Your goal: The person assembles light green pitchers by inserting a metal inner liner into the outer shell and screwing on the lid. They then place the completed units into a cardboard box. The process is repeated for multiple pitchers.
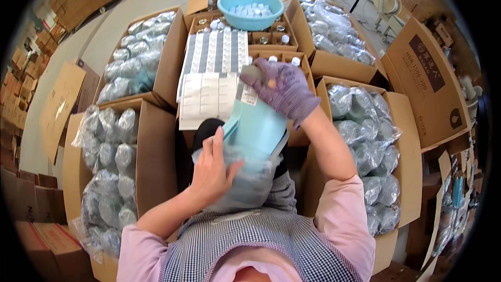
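Observation:
A light-blue plastic jug [255, 130] is tilted over my lap, with a barcode sticker near its grey upper end. My right hand [284, 86], in a purple-grey knit glove, is closed round that upper end. The jug's lower part is inside a clear plastic bag [240, 185], blurred by motion. My bare left hand [211, 169] is at the bag's mouth beside the jug's handle, fingers along the jug and thumb over the bag. Its exact grip on the film is partly blurred. Printed label sheets [216, 49] lie just beyond the jug.
Cartons of bagged items stand at left [112, 172] and right [365, 151]. A blue basin [250, 10] of small white pieces rests on a divided carton [292, 39] of bottles ahead. Two more filled cartons flank it. An open carton flap [425, 83] rises at far right.

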Demonstrator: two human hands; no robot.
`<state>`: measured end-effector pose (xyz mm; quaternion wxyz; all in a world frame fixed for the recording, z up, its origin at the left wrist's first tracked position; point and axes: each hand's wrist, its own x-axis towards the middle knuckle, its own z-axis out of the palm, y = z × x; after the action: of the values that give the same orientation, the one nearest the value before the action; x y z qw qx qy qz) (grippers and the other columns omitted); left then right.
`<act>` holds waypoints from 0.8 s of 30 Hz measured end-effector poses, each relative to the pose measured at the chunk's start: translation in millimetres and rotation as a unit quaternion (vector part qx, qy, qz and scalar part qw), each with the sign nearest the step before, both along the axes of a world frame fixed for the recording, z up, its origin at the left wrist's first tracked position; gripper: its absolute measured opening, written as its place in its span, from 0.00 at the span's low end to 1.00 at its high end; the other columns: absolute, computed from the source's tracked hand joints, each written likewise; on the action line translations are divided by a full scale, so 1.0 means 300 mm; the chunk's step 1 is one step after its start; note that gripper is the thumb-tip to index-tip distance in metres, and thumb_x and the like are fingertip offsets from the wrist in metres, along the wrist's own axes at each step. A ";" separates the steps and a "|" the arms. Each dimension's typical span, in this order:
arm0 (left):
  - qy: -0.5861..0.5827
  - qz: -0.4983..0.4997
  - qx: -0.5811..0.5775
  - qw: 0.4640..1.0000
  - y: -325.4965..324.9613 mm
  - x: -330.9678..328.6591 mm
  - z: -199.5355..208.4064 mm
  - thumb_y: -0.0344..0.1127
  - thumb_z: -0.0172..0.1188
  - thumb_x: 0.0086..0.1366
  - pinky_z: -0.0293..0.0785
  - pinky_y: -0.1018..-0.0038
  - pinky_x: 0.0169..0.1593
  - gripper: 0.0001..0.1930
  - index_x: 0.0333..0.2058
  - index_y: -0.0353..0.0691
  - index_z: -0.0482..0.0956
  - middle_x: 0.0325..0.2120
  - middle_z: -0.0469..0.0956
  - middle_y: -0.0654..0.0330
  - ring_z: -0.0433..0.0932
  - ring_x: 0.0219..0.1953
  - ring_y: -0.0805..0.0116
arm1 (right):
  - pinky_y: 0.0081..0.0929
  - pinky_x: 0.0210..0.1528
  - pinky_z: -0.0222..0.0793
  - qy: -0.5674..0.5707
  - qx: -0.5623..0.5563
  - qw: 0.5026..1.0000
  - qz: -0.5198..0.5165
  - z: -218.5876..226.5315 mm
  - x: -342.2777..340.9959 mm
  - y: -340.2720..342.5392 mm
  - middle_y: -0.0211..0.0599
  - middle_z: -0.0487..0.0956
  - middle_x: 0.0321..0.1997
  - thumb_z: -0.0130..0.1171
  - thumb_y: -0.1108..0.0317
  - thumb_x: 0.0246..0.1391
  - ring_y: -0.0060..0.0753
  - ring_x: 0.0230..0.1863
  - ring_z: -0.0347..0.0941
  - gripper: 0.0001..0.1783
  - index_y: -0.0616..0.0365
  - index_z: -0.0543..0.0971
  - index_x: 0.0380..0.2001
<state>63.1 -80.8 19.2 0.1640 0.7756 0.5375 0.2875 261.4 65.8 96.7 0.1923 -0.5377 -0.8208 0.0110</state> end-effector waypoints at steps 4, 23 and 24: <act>-0.260 0.088 -0.050 0.960 0.174 -0.052 -0.170 0.37 0.50 0.73 0.72 0.69 0.35 0.12 0.41 0.33 0.74 0.26 0.78 0.56 0.76 0.29 0.71 | 0.38 0.39 0.73 0.202 0.025 0.966 0.157 0.032 0.049 -0.021 0.43 0.82 0.33 0.50 0.57 0.63 0.46 0.35 0.79 0.15 0.52 0.80 0.41; -0.624 -0.234 -0.094 0.740 0.576 -0.098 -0.001 0.59 0.48 0.70 0.69 0.56 0.62 0.27 0.47 0.35 0.69 0.60 0.65 0.39 0.66 0.63 0.45 | 0.37 0.69 0.55 0.556 -0.015 0.782 0.282 -0.090 -0.028 0.043 0.48 0.73 0.62 0.44 0.53 0.65 0.46 0.66 0.64 0.29 0.63 0.71 0.60; -0.592 -0.182 -0.070 0.782 0.565 -0.093 0.014 0.57 0.49 0.70 0.68 0.58 0.62 0.26 0.46 0.35 0.70 0.59 0.67 0.40 0.67 0.62 0.46 | 0.34 0.69 0.55 0.707 -0.188 0.632 0.256 -0.205 -0.044 0.091 0.46 0.71 0.64 0.43 0.49 0.66 0.42 0.66 0.64 0.32 0.63 0.69 0.62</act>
<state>35.0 88.6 23.5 0.5526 0.5231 0.2025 0.6164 248.3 93.2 35.1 0.5978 -0.1581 -0.5186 0.5905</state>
